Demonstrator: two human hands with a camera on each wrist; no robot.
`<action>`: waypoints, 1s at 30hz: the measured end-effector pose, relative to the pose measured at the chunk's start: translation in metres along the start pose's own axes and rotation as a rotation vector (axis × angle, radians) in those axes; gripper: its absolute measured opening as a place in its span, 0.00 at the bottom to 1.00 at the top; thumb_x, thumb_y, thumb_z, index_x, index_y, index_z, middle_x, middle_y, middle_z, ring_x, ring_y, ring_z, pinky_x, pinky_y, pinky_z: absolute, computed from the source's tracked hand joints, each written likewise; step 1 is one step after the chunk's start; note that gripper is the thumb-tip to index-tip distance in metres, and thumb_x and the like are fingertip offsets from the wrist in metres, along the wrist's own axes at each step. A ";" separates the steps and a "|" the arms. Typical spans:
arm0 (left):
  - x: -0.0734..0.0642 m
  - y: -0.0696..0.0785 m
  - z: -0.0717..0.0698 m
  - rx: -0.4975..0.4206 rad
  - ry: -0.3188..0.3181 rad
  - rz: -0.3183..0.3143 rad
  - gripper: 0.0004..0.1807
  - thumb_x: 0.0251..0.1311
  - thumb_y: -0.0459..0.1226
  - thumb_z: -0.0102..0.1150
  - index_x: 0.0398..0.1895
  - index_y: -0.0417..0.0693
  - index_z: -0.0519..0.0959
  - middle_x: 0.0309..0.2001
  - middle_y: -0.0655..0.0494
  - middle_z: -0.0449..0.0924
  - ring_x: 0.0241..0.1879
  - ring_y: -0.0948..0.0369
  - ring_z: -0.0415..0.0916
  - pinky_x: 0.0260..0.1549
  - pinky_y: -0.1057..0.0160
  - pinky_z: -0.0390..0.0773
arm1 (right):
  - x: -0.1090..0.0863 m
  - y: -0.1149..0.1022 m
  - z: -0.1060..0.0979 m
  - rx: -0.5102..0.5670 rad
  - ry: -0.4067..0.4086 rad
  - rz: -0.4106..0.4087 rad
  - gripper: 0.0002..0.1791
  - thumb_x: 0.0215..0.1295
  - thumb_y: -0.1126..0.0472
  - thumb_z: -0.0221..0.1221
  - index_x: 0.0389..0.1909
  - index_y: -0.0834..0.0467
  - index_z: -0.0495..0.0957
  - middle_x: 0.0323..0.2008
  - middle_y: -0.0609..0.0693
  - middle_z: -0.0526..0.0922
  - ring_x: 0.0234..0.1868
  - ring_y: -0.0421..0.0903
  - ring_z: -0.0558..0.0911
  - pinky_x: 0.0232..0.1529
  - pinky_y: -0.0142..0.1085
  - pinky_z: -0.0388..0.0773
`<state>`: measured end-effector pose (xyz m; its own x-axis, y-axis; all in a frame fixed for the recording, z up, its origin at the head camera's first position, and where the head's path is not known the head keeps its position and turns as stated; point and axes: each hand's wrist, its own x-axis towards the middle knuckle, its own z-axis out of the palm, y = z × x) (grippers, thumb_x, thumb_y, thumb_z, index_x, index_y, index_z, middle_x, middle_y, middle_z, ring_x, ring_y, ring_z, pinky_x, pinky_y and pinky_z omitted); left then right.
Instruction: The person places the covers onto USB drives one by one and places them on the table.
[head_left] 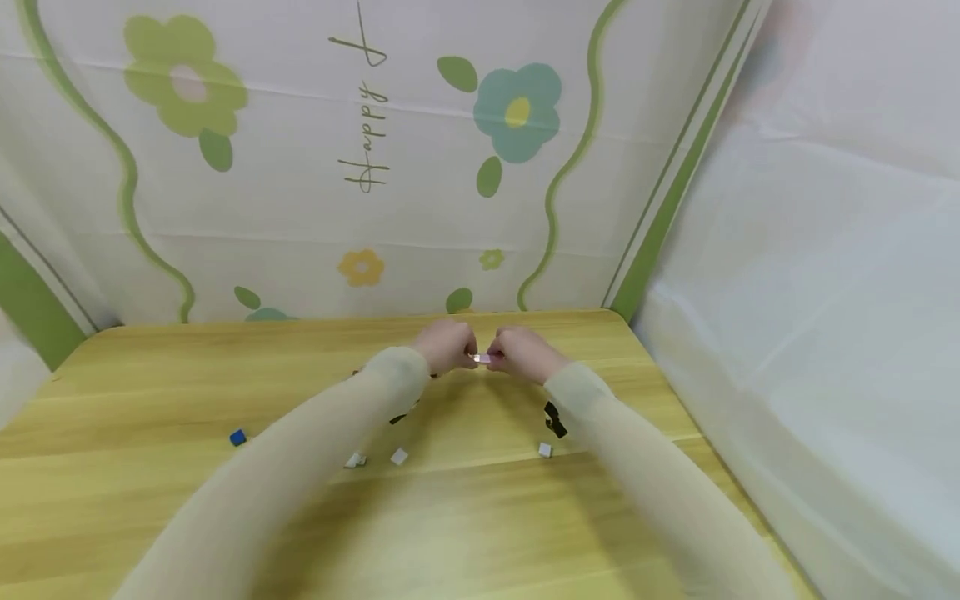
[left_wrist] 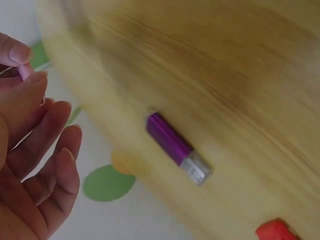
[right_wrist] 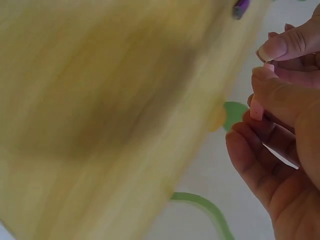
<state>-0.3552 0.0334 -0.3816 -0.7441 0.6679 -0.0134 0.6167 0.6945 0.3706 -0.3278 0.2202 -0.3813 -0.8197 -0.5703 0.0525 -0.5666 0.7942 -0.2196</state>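
Observation:
Both hands meet above the far edge of the table. A small pink stick-shaped piece [head_left: 483,358] with a bright left end is between them. My left hand [head_left: 447,343] pinches it at the left between thumb and fingertips. My right hand [head_left: 525,352] pinches the other end. In the right wrist view, part of the pink piece [right_wrist: 257,107] shows below the right thumb; fingers hide the rest. A purple USB stick [left_wrist: 170,140] with a silver end lies on the table near the left hand.
The wooden table [head_left: 465,525] carries a blue cube [head_left: 237,437], a white square piece [head_left: 399,456], a white cube [head_left: 545,450] and small pieces [head_left: 356,460] by the left forearm. A red item [left_wrist: 275,230] shows in the left wrist view. Flowered cloth [head_left: 420,208] hangs behind.

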 end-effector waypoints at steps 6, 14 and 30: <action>0.017 -0.017 0.024 0.047 -0.037 -0.027 0.04 0.58 0.37 0.70 0.26 0.51 0.88 0.23 0.65 0.81 0.22 0.66 0.70 0.26 0.66 0.73 | 0.013 0.010 0.019 0.044 -0.092 0.025 0.06 0.63 0.60 0.67 0.34 0.59 0.88 0.29 0.47 0.84 0.29 0.40 0.77 0.35 0.33 0.76; 0.027 -0.022 0.035 0.061 -0.035 -0.043 0.09 0.58 0.40 0.71 0.22 0.51 0.85 0.19 0.63 0.77 0.19 0.65 0.65 0.22 0.66 0.68 | 0.019 0.017 0.028 0.055 -0.106 0.065 0.06 0.62 0.60 0.68 0.36 0.59 0.88 0.31 0.48 0.87 0.30 0.40 0.78 0.36 0.34 0.77; 0.017 -0.025 0.028 0.138 -0.049 -0.047 0.11 0.59 0.39 0.70 0.41 0.43 0.85 0.41 0.53 0.86 0.40 0.57 0.82 0.43 0.58 0.81 | 0.009 0.021 0.030 0.000 -0.070 0.050 0.12 0.66 0.56 0.66 0.43 0.60 0.87 0.35 0.49 0.81 0.37 0.44 0.79 0.43 0.37 0.78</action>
<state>-0.3758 0.0350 -0.4170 -0.7618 0.6435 -0.0746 0.6132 0.7534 0.2375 -0.3444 0.2255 -0.4142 -0.8393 -0.5429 -0.0273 -0.5247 0.8222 -0.2207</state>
